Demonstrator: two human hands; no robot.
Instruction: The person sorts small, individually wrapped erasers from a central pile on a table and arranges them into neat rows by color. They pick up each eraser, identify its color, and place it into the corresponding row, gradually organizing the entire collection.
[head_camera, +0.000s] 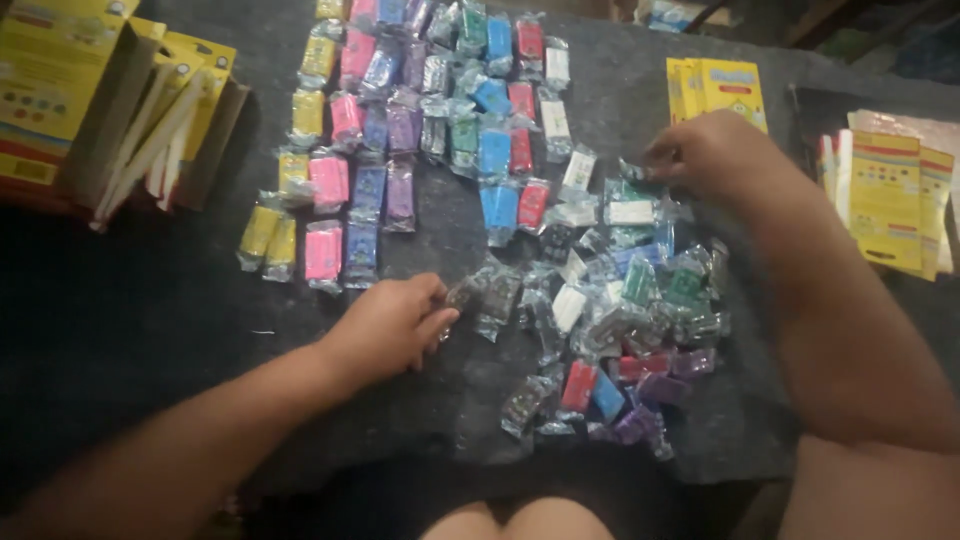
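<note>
Left hand (390, 325) pinches dark packet (466, 294), orientation unclear.

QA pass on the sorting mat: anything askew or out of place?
Mostly tidy. The colour columns are neat, but the unsorted pile sprawls between left hand and right hand. One yellow packet at the column's foot sits tilted.

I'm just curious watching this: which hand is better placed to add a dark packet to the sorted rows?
Probably the left hand: its fingers touch a dark packet just below the sorted rows. The right hand is at the mixed pile's far edge.
</note>
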